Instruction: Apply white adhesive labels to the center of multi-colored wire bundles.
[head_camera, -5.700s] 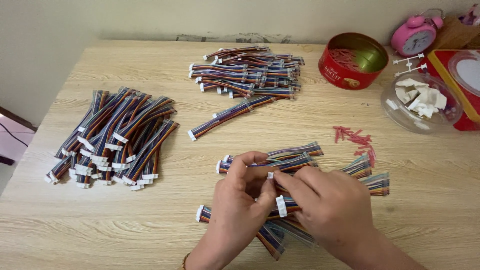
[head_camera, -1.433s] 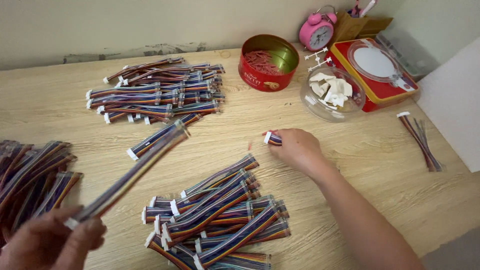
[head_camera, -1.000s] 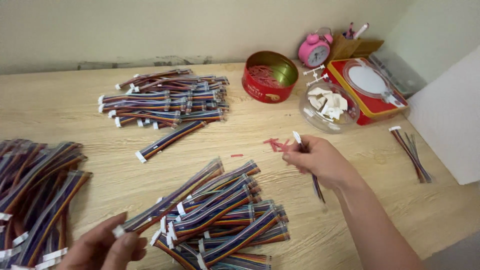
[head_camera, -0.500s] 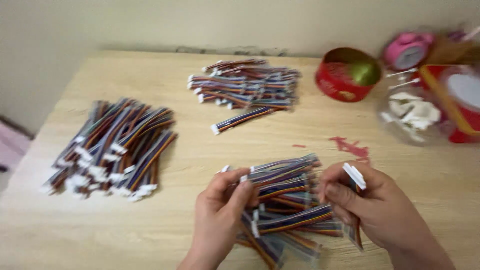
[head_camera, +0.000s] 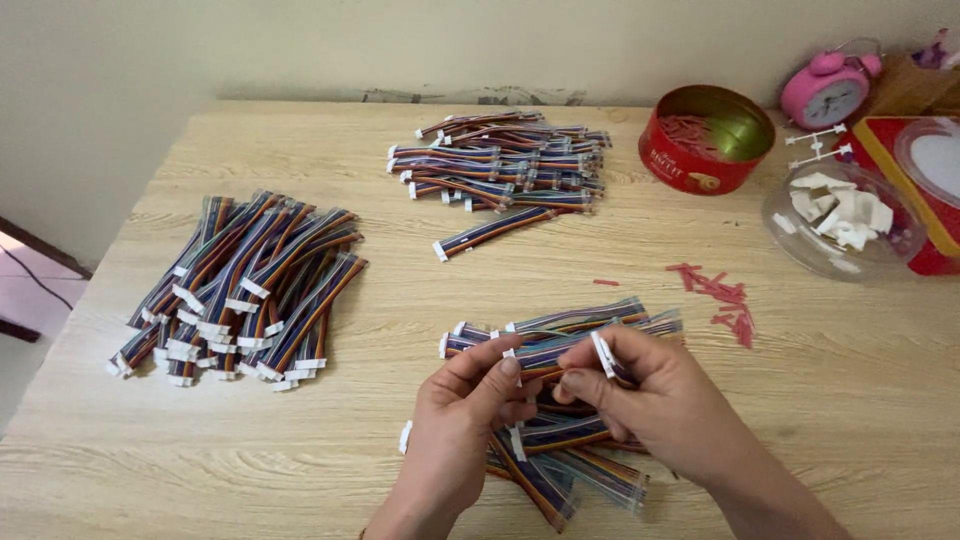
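**Both hands meet over the nearest cable pile**

Head view: half a second ago the hands were apart at either side of the pile; now they have closed in together above it. The left hand (head_camera: 462, 425) pinches the end of a multicoloured ribbon cable with white plastic plugs (head_camera: 540, 352) between thumb and forefinger. The right hand (head_camera: 655, 400) has its fingers (head_camera: 585, 385) pressed together on the same cable, with a white plug (head_camera: 602, 353) standing up from its grip. The picture is also sharper than that blurred earlier one.

Taking the round red metal tin (head_camera: 706, 138) as landmark: the held cable lies well in front of the tin and to its left, over the loose pile of similar cables (head_camera: 560, 450) on the pale wooden desk (head_camera: 300, 450). A second cable pile (head_camera: 505, 160) lies just left of the tin; a larger one (head_camera: 245, 290) is far to its left. Red strips (head_camera: 725, 295) are scattered in front of the tin. A clear round bowl of white pieces (head_camera: 840, 225) sits to its right, a flat red box (head_camera: 925, 190) beyond that, and a pink alarm clock (head_camera: 825, 90) behind and right.
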